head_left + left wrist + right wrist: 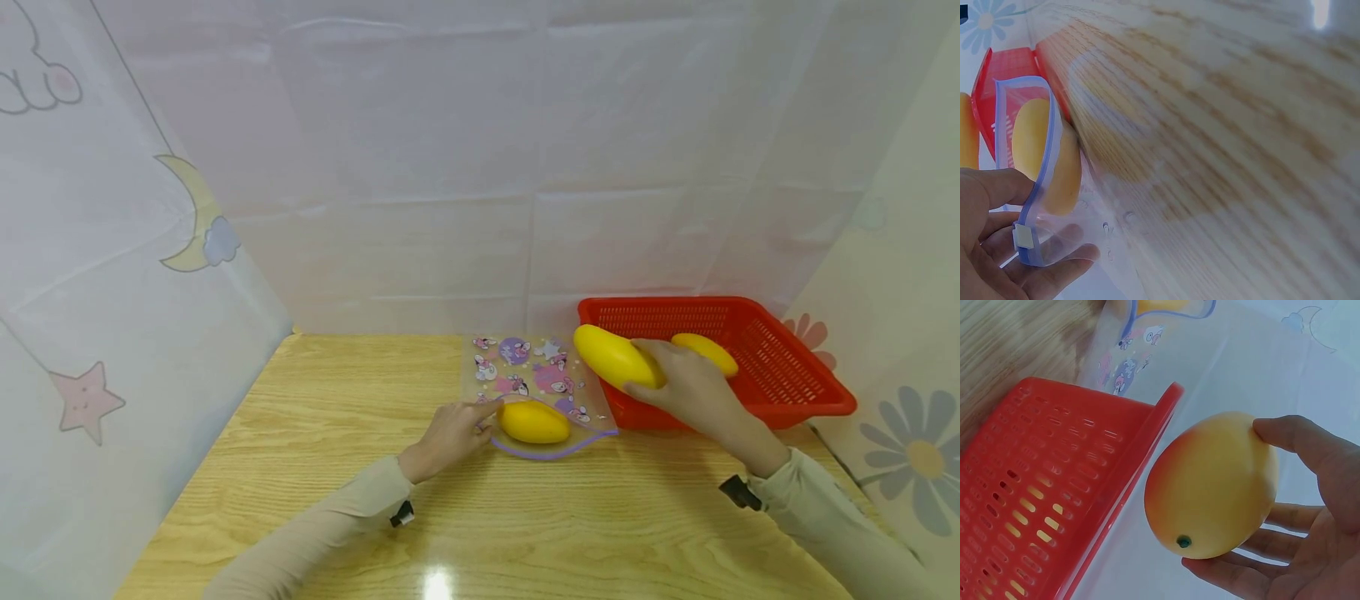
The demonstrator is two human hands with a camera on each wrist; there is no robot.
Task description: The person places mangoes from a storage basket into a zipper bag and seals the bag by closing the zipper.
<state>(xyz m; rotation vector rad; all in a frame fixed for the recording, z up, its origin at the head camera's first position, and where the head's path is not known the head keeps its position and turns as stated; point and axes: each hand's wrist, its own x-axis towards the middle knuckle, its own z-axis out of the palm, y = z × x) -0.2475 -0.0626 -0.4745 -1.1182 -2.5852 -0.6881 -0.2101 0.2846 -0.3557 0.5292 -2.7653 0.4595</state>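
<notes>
My right hand (693, 390) grips a yellow mango (617, 357) above the left rim of the red basket (795, 411). Up close in the right wrist view, this mango (1213, 487) shows a reddish side and a small green stem end, with thumb and fingers round it. A clear zip bag (546, 367) with pink and purple cartoon prints lies on the table, its purple-edged mouth spread open toward me. Inside the mouth is another mango (534, 422). My left hand (457, 433) pinches the bag's left edge near a white slider (1023, 236).
One more mango (705, 354) sits in the red basket at the right of the wooden table (360, 383). A pale patterned sheet (420, 167) hangs behind the table and along both sides.
</notes>
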